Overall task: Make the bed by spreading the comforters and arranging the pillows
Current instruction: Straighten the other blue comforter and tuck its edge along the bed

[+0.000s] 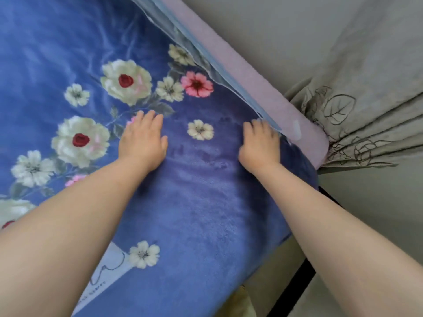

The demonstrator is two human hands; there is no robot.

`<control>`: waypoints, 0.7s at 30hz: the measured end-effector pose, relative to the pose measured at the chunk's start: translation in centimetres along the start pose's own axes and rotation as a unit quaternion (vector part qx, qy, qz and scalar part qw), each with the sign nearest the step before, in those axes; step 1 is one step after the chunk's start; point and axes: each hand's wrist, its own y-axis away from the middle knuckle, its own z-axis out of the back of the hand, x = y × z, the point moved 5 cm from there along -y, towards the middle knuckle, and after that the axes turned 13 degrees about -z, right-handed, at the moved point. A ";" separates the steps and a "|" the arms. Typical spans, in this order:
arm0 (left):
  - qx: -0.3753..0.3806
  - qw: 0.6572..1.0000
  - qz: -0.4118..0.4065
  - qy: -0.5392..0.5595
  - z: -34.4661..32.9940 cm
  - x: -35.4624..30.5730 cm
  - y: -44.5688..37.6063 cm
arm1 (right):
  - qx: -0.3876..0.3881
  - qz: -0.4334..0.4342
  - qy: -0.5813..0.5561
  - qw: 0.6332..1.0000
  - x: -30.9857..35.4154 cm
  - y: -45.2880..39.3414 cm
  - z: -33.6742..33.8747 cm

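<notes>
A blue fleece comforter point(194, 202) printed with white and pink flowers covers the bed and fills most of the view. My left hand point(143, 139) lies flat on it, palm down, fingers together and pointing away from me. My right hand point(259, 145) rests near the comforter's right edge point(263, 115), fingers curled onto the fabric beside its pale blue trim; whether it pinches the cloth is unclear. No pillow is in view.
A lilac padded bed edge point(263, 88) runs diagonally along the comforter's right side. Beyond it hangs a beige curtain point(366, 99) with embroidered leaves against a grey wall. A dark bed-frame bar point(297, 282) and a white label point(109, 271) show at the near edge.
</notes>
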 end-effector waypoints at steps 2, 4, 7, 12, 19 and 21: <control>-0.028 0.999 0.026 0.007 0.1 1.9 -0.6 | 0.011 0.056 -0.031 0.998 4.7 -0.3 -0.1; -0.048 0.998 0.045 0.011 0.0 3.8 -1.0 | 0.026 0.096 -0.045 0.994 8.6 -0.6 -0.7; -0.068 0.996 0.057 0.018 -0.8 6.0 -1.7 | 0.031 0.143 -0.028 0.989 12.5 -1.4 -1.9; -0.090 0.993 0.065 0.030 -3.2 9.0 -3.4 | 0.018 0.159 -0.011 0.987 14.9 -3.0 -5.2; -0.108 0.992 0.053 0.033 -4.8 9.8 -4.6 | -0.138 0.163 -0.016 0.977 15.4 -3.5 -5.9; -0.115 0.992 0.050 0.033 -4.7 9.7 -4.6 | -0.163 0.166 -0.027 0.972 15.1 -3.5 -5.7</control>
